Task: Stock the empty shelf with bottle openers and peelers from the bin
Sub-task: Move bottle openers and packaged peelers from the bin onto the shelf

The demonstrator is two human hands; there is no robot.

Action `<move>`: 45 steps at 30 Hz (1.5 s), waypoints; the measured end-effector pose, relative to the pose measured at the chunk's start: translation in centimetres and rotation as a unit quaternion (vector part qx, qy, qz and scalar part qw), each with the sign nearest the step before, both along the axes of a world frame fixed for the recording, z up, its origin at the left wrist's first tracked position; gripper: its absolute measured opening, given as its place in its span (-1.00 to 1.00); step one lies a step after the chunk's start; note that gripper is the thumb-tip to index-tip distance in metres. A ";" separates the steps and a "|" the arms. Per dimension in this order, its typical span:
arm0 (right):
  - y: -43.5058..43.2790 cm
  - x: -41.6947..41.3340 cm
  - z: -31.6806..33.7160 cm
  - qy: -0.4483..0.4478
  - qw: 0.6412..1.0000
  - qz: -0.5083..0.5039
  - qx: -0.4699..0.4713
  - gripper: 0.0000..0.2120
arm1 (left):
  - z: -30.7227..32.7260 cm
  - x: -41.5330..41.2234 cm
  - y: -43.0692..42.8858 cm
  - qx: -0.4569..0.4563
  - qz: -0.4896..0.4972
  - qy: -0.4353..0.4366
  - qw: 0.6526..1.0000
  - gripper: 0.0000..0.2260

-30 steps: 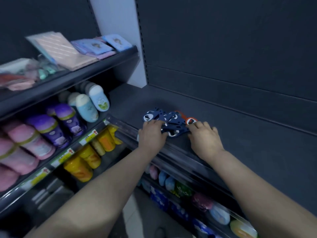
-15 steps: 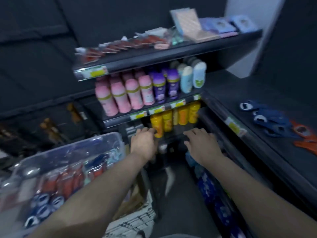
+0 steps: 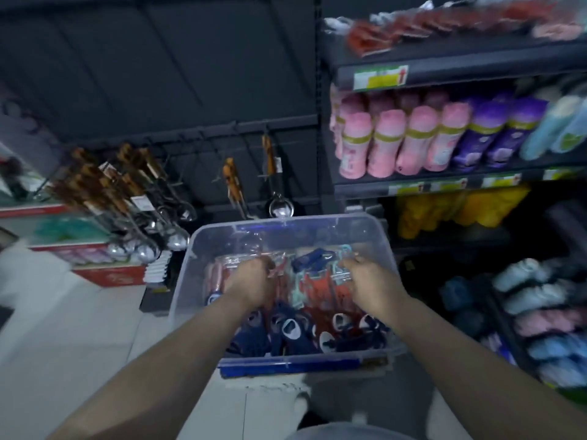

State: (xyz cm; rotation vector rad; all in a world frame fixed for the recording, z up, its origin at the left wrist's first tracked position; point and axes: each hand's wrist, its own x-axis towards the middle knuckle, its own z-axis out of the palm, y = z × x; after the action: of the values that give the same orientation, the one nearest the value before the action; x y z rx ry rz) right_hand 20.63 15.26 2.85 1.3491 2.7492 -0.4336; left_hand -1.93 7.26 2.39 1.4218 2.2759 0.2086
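Observation:
A clear plastic bin (image 3: pixel 190 265) with a blue front rim stands in front of me. Dark blue bottle openers (image 3: pixel 290 328) are heaped at its near end. Packets of red and orange peelers (image 3: pixel 317 285) in clear wrap fill its far end. Both my hands are inside the bin. My left hand (image 3: pixel 251 281) has its fingers curled into the peeler packets on the left. My right hand (image 3: pixel 371 284) grips a teal-edged peeler packet on the right. The shelf I was stocking is out of view.
Ladles and spoons with wooden handles (image 3: pixel 127 198) hang on hooks behind the bin to the left. To the right, shelves (image 3: pixel 444 182) hold pink and purple bottles, with more goods below. Pale floor tiles (image 3: pixel 79 328) lie at the left.
I have turned left, away from the shelf with the blue and orange openers. Both hands left those openers, crossed over and went down into the bin.

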 end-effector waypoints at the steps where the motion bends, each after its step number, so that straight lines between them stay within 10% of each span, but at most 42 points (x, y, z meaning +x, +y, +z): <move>1: -0.1 -0.5 -0.7 -0.024 0.999 0.005 -0.034 -0.68 | -0.4 -0.7 -0.3 -0.010 -0.004 -0.008 1.000 -0.72; 12: -0.4 -2.1 -5.7 -0.193 0.972 0.030 -0.128 -0.71 | -3.2 -0.9 -1.4 -0.065 -0.036 -0.041 0.996 -0.85; 25: 0.3 -3.1 -3.1 -0.016 0.975 0.091 -0.204 -0.68 | -4.4 2.8 -0.9 -0.215 -0.224 0.106 0.945 -0.33; 31: -0.5 -4.2 -4.8 -0.090 0.970 0.124 -0.190 -0.57 | -3.5 2.4 -0.5 -0.222 -0.187 0.100 0.952 -0.65; 39: -0.5 -4.5 -3.7 -0.089 0.965 0.109 -0.222 -0.69 | -2.2 -0.8 -1.4 -0.148 -0.079 -0.079 0.983 -0.85; 45: 1.2 -3.1 0.1 0.172 0.971 -0.071 -0.151 -0.83 | -0.9 -1.3 2.7 0.086 0.150 -0.297 0.939 -0.88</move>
State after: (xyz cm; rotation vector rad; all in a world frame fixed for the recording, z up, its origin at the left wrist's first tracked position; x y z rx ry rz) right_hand 17.57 16.43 2.93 1.5117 2.6875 -1.1436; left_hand -3.20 9.96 1.54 0.9017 1.9701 0.8314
